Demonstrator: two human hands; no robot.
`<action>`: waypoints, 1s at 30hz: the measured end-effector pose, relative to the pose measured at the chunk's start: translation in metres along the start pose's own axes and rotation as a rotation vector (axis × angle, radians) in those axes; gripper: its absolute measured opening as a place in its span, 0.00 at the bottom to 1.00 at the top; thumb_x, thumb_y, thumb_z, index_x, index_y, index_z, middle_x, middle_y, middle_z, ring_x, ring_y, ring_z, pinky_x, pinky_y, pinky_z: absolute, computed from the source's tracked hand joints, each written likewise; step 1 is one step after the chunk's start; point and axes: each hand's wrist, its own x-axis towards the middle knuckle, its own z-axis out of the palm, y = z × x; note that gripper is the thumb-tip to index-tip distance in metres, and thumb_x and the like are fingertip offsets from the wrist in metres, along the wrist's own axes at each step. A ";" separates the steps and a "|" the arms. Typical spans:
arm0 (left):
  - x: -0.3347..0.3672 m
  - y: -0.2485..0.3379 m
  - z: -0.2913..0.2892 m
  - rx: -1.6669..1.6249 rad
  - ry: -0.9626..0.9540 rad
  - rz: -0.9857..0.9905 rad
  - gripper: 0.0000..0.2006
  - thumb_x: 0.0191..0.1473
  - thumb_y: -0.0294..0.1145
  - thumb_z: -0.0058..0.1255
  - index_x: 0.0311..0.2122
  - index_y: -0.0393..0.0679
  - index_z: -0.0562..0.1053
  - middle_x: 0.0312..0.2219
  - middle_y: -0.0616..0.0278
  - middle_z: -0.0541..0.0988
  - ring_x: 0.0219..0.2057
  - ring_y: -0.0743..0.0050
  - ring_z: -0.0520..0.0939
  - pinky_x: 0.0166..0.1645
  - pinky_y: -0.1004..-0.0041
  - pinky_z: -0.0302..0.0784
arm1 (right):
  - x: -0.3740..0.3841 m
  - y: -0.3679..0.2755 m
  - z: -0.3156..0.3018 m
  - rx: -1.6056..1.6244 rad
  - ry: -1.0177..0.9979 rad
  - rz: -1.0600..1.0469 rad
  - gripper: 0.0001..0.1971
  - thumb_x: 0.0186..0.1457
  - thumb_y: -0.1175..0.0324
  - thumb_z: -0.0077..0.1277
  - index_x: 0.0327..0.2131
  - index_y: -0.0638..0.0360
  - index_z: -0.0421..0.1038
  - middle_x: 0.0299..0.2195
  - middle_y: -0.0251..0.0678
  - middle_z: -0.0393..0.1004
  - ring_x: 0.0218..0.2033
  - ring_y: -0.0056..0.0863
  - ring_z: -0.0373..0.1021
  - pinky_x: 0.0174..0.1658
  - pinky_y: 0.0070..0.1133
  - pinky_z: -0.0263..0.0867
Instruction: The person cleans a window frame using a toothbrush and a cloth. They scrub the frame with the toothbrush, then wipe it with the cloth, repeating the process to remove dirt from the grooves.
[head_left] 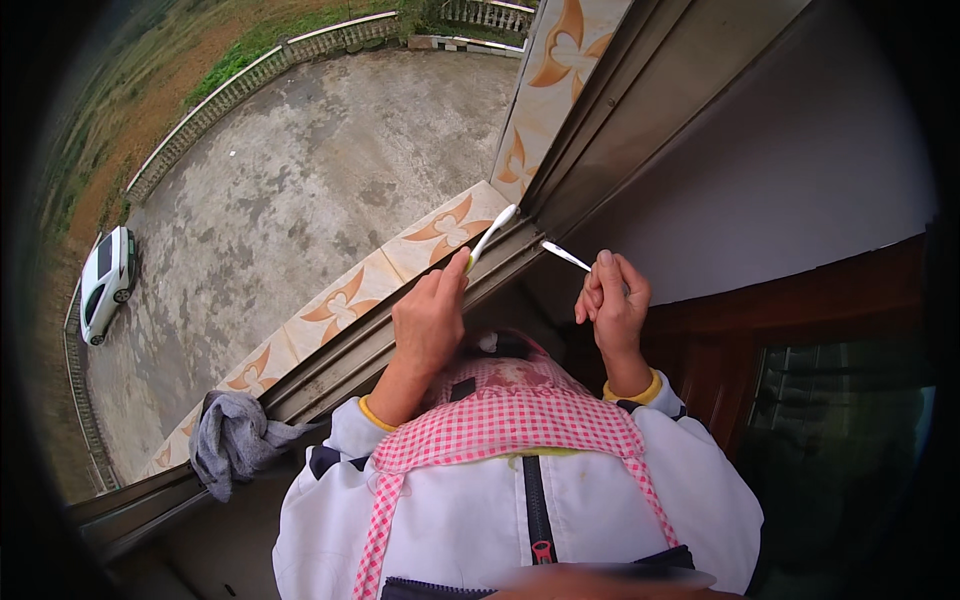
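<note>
Left hand (pixel 430 315): grip closed round white toothbrush-like tool (pixel 490 238), upper centre of frame, tip near metal track (pixel 345 367). Right hand (pixel 617 300): grip pinching slim white stick (pixel 567 256), right of centre. Handling, judged: short hold, light pressure, tips apart.

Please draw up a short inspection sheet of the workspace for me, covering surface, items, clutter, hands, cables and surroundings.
Surface: metal window track, edged by orange-patterned tiles.
Job's things: white curved tool and slim white stick, both near the frame corner; contact with it cannot be told.
Clutter: grey cloth, crumpled over the track's lower-left stretch.
Left hand: closed on the curved tool.
Right hand: pinching the stick.
Cables: nothing seen.
Surroundings: stained concrete yard, white car, pale balustrade.
</note>
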 end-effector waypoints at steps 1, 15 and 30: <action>0.002 0.004 -0.002 -0.106 0.000 -0.016 0.16 0.57 0.27 0.51 0.52 0.47 0.73 0.23 0.58 0.76 0.24 0.57 0.79 0.26 0.65 0.72 | -0.001 0.000 -0.002 0.036 -0.018 0.008 0.20 0.68 0.63 0.40 0.20 0.57 0.58 0.14 0.24 0.53 0.10 0.12 0.50 0.12 0.15 0.57; 0.007 0.043 -0.002 -0.496 -0.308 -0.116 0.13 0.61 0.27 0.47 0.51 0.42 0.72 0.18 0.56 0.74 0.19 0.68 0.77 0.27 0.71 0.73 | 0.002 0.020 -0.025 0.153 -0.159 0.249 0.18 0.63 0.60 0.52 0.23 0.58 0.65 0.13 0.23 0.58 0.11 0.11 0.54 0.13 0.15 0.58; -0.005 0.052 0.008 -0.258 -0.432 0.023 0.15 0.56 0.33 0.53 0.50 0.48 0.73 0.31 0.55 0.82 0.28 0.52 0.82 0.28 0.60 0.75 | 0.011 0.048 -0.063 -0.027 -0.092 0.181 0.12 0.58 0.64 0.58 0.30 0.61 0.68 0.17 0.26 0.64 0.13 0.12 0.59 0.16 0.15 0.62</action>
